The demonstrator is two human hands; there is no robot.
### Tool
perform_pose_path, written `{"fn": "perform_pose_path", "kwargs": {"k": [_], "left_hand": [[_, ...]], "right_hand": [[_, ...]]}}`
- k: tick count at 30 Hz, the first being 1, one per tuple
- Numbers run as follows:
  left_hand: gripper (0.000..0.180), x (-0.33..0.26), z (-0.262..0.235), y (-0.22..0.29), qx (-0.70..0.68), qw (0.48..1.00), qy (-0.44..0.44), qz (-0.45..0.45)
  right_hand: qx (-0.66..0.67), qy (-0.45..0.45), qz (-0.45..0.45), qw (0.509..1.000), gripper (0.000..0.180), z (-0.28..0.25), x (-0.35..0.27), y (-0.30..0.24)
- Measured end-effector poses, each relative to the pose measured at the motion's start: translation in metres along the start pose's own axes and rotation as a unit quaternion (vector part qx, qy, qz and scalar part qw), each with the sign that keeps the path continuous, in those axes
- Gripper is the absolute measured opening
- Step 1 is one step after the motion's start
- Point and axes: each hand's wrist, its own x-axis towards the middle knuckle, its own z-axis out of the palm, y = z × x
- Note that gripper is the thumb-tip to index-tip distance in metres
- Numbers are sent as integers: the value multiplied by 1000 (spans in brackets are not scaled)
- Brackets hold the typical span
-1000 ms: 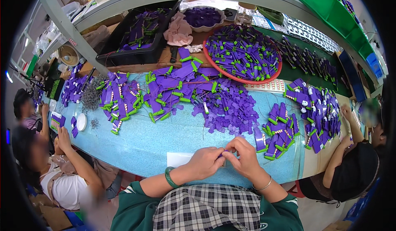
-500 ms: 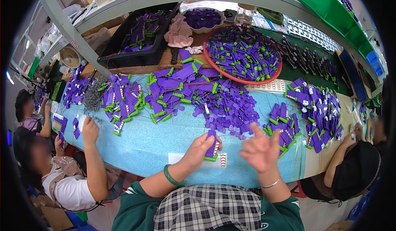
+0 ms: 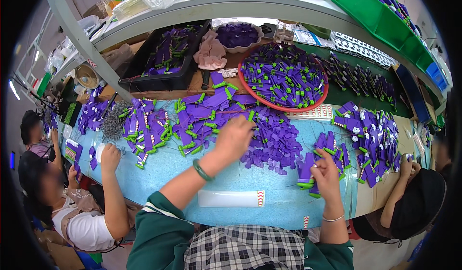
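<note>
The left hand (image 3: 235, 137) is over the near part of the large spread of purple parts (image 3: 211, 111), in the middle of the worktop (image 3: 168, 183). Its fingers are bent and their tips are partly hidden, so I cannot tell whether it grasps something. A green bangle (image 3: 202, 170) is around this wrist.

The right hand (image 3: 328, 176) has the thumb and the forefinger apart, and it is not closed around any object. Just beside the thumb is a purple piece with a green end (image 3: 305, 169), which lies at the left edge of a small heap (image 3: 339, 157) of similar pieces; whether a fingertip touches it, I cannot tell. On the right wrist there is a thin bracelet (image 3: 333, 219).

Between the two forearms, a white strip (image 3: 224, 199) lies flat, with red and white chevrons at its right end. Left of the large spread is another heap of purple and green pieces (image 3: 144, 130); farther right is a bigger one with some white parts (image 3: 368, 140).

Behind, a round red basket (image 3: 288, 110) is full of purple and green pieces. Left of it stand a white wavy bowl (image 3: 240, 50), a crumpled pink cloth (image 3: 210, 51) and a black tray (image 3: 159, 82). One co-worker (image 3: 86, 222) sits at the left, another (image 3: 416, 197) at the right.
</note>
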Motion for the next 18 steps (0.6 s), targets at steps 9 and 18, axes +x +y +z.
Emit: {"fn": "perform_pose_path", "kwargs": {"k": [9, 18], "left_hand": [[14, 20, 12, -36, 203, 977, -2, 63], [19, 26, 16, -39, 227, 969, -95, -5]], "right_hand": [[-353, -51, -286, 889, 40, 46, -29, -26], [-399, -140, -277, 863, 29, 108, -35, -3]]}}
